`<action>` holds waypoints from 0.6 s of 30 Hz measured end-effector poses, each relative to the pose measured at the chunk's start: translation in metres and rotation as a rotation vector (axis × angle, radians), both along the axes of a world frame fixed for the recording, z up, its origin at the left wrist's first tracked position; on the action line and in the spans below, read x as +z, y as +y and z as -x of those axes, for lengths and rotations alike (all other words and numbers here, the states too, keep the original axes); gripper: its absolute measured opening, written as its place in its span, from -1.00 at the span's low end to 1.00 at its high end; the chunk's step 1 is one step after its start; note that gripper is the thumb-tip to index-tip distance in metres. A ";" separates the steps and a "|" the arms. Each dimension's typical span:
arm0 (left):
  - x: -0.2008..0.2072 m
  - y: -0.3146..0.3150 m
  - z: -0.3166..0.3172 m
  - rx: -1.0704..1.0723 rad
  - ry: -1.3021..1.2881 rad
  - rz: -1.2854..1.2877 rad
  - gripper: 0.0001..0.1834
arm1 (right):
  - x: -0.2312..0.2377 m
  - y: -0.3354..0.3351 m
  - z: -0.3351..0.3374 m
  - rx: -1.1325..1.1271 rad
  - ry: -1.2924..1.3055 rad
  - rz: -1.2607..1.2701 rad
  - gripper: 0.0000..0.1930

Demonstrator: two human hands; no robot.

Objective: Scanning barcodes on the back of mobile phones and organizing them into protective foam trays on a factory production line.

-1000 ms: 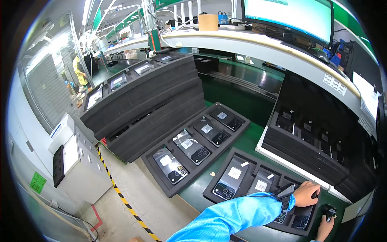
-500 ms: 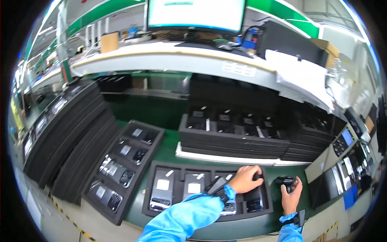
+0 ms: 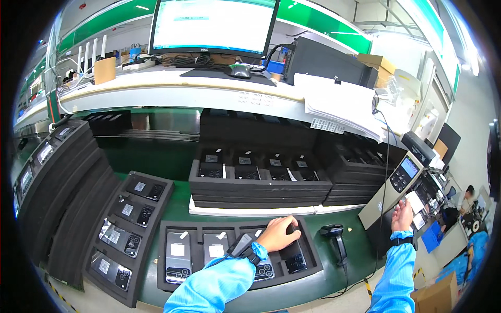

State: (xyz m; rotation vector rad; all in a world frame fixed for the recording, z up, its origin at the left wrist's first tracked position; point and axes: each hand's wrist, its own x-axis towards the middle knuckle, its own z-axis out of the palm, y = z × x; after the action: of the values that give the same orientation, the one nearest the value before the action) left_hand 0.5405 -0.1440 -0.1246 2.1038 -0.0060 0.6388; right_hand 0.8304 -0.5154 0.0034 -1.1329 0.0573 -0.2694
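Left hand [image 3: 279,233] rests fingers-down on a phone [image 3: 295,262] in the foam tray [image 3: 237,256], not closed around it. Right hand [image 3: 402,215], at 3 o'clock, is raised with loosely open fingers, holding nothing. Risk: dragging the phone against the slot edge, or knocking the barcode scanner [image 3: 335,237] just beside the tray. Open room lies at 12 o'clock, before the stacked trays [image 3: 259,182].
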 end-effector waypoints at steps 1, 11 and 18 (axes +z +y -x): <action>0.000 0.000 0.000 0.004 -0.013 -0.019 -0.59 | -0.002 -0.002 -0.007 -0.028 -0.016 0.032 -0.63; -0.003 0.003 -0.004 -0.058 -0.074 0.098 -0.67 | -0.017 -0.010 -0.030 -0.762 -0.264 0.779 -0.61; 0.003 0.001 -0.001 -0.041 0.065 0.186 -0.74 | -0.086 0.083 0.181 0.288 0.120 0.428 -0.84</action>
State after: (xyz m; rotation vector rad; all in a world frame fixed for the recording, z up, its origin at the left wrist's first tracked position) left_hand 0.5417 -0.1428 -0.1217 1.9388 0.0451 0.5254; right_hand 0.6494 -0.4327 -0.0827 -1.5637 -0.0603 0.0489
